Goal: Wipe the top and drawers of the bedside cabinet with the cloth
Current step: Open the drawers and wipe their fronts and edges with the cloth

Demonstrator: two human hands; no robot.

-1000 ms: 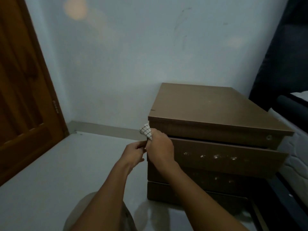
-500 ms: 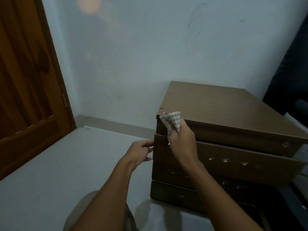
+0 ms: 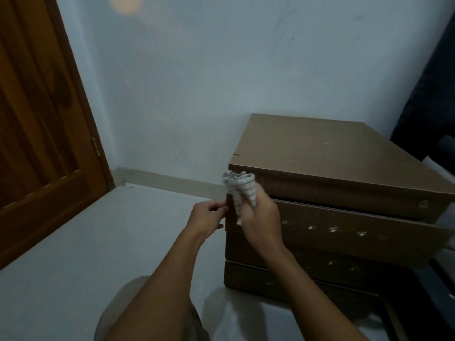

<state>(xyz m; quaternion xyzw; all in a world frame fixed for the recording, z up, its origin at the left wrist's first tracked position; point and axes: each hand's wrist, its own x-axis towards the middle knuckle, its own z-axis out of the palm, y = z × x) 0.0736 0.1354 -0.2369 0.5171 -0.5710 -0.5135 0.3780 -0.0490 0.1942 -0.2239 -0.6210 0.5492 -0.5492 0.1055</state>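
Observation:
A brown bedside cabinet (image 3: pixel 320 148) stands against the wall at right, its top bare. Its upper drawer (image 3: pixel 344 230) is pulled out a little and carries pale specks on the front. My right hand (image 3: pixel 261 217) is shut on a white checked cloth (image 3: pixel 240 190), held bunched against the drawer's left front corner just under the top edge. My left hand (image 3: pixel 206 217) sits at the drawer's left edge with its fingertips pinched on that edge. A lower drawer (image 3: pixel 307 264) below is also speckled.
A wooden door (image 3: pixel 41 143) fills the left side. A pale wall rises behind the cabinet. A dark bed with a white mattress edge (image 3: pixel 438 168) presses close on the right. My knee (image 3: pixel 138 308) shows at the bottom over the grey floor.
My right hand lifted the cloth from the drawer's left corner up toward the top edge, and the cloth now hangs more loosely. My left hand stayed at the drawer's left edge. The view shifted left.

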